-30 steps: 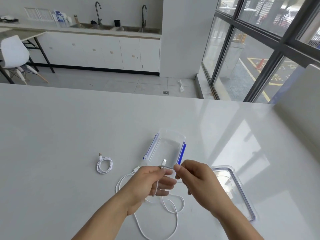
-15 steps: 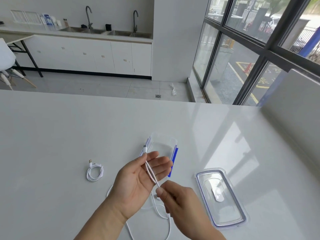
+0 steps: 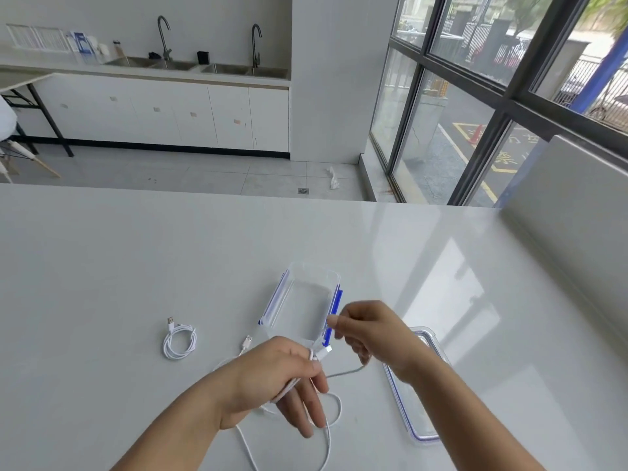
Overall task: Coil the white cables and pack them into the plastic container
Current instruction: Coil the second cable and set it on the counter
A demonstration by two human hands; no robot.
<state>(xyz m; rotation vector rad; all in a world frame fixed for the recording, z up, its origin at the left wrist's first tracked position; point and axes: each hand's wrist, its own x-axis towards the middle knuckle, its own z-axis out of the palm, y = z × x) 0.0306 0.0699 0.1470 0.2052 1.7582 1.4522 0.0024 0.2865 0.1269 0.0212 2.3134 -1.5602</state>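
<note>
I see one white cable (image 3: 179,341) already wound into a small tight coil, lying flat on the tabletop (image 3: 136,266) to the left, its USB plug poking out at the top. The loose white cable (image 3: 326,433) is partly gathered. One plug end sticks up from my left hand (image 3: 272,379), a strand runs across to my right hand (image 3: 370,331), and slack loops trail on the surface below. The clear plastic container (image 3: 316,270) with blue side latches sits open and upright just beyond. Its lid (image 3: 421,423) lies flat to the right.
</note>
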